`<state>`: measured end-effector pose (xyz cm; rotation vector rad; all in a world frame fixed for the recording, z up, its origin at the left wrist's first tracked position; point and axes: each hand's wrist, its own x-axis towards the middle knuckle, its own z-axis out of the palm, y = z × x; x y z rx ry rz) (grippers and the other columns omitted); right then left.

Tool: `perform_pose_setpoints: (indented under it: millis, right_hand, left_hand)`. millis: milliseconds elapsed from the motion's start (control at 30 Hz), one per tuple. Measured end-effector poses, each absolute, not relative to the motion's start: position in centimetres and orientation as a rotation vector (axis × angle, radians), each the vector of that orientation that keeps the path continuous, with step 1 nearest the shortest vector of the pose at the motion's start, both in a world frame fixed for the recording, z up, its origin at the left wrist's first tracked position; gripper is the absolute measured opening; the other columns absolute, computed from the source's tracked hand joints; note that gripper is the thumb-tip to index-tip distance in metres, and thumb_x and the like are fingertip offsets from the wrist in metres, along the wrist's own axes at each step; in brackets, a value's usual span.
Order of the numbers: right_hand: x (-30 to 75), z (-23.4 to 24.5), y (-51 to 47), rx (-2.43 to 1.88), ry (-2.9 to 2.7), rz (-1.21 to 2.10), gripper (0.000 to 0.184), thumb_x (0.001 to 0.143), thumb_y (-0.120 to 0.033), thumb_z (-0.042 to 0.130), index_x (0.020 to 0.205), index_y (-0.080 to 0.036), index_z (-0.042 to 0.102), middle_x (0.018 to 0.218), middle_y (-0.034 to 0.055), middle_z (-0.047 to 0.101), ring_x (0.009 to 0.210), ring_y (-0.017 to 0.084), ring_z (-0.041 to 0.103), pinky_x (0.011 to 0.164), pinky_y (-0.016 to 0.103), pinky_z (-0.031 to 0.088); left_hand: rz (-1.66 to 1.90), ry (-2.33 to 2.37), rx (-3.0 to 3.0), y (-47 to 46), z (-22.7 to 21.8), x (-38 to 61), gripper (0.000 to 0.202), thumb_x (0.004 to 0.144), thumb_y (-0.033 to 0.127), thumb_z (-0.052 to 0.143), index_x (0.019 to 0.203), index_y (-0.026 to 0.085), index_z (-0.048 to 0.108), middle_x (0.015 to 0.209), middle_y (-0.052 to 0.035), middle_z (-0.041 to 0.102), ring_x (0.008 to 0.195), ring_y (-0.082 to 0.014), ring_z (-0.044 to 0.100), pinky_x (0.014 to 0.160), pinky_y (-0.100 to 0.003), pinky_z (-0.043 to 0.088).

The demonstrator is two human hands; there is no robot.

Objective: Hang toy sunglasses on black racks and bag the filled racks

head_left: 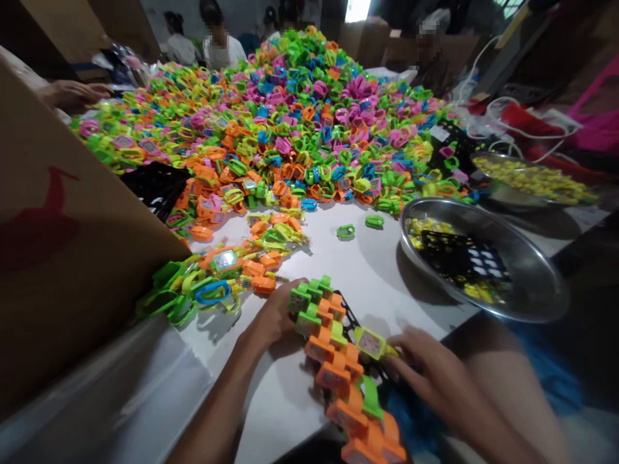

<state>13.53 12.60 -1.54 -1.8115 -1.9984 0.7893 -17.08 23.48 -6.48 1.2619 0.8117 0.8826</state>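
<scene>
A black plastic grid tray (349,320) lies at the near table edge, filled with orange and green toy watches (333,370) set in rows. My left hand (276,314) grips the tray's far left end, fingers curled on a green watch. My right hand (425,374) pinches a yellow-green toy watch (371,343) at the tray's right side. A small heap of loose orange, green and blue watches (227,270) lies just left of my left hand.
A huge pile of coloured toy watches (300,122) covers the far table. A steel bowl (527,283) with a black grid and yellow parts sits right; a second bowl (532,183) behind it. A cardboard box (62,238) stands left. Other people sit at the far side.
</scene>
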Motion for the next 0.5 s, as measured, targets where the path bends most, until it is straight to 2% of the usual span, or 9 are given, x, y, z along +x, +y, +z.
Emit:
perform_pose_setpoints:
  millis: [67, 200, 367, 500]
  right_hand:
    - [12.8, -1.1, 12.9, -1.765, -1.809, 1.019, 0.027, 0.095, -0.048, 0.065, 0.083, -0.024, 0.068, 0.075, 0.003, 0.068, 0.069, 0.021, 0.063, 0.063, 0.03, 0.05]
    - [9.9, -0.8, 14.7, -1.635, -1.501, 1.333, 0.032, 0.086, -0.051, 0.078, 0.09, -0.021, 0.068, 0.074, 0.0014, 0.069, 0.068, 0.019, 0.063, 0.062, 0.028, 0.05]
    - [8.0, -2.3, 16.8, -1.676, -1.47, 1.344, 0.033, 0.083, -0.049, 0.081, 0.086, -0.019, 0.069, 0.071, 0.0005, 0.067, 0.064, 0.017, 0.059, 0.057, 0.026, 0.043]
    - [8.3, -2.3, 17.3, -1.668, -1.627, 1.282, 0.031, 0.089, -0.048, 0.074, 0.08, -0.02, 0.063, 0.068, -0.001, 0.065, 0.064, 0.016, 0.056, 0.057, 0.025, 0.04]
  left_hand:
    - [0.916, 0.862, 1.243, 23.3, -6.2, -17.1, 0.044, 0.059, 0.033, 0.096, 0.088, 0.02, 0.065, 0.083, -0.0014, 0.064, 0.081, -0.0189, 0.057, 0.072, -0.028, 0.049]
    - [0.904, 0.872, 1.284, 23.5, -6.3, -17.0, 0.042, 0.055, 0.027, 0.096, 0.085, 0.02, 0.067, 0.081, -0.0017, 0.067, 0.082, -0.0202, 0.058, 0.074, -0.029, 0.052]
    - [0.887, 0.922, 1.08, 23.9, -7.4, -16.6, 0.044, 0.053, 0.026, 0.098, 0.081, 0.018, 0.065, 0.073, 0.0018, 0.062, 0.068, -0.0148, 0.054, 0.062, -0.026, 0.049]
    - [0.841, 0.932, 0.971, 24.2, -7.5, -16.4, 0.039, 0.06, 0.032, 0.095, 0.08, 0.02, 0.064, 0.072, 0.0009, 0.061, 0.069, -0.0177, 0.058, 0.063, -0.029, 0.052]
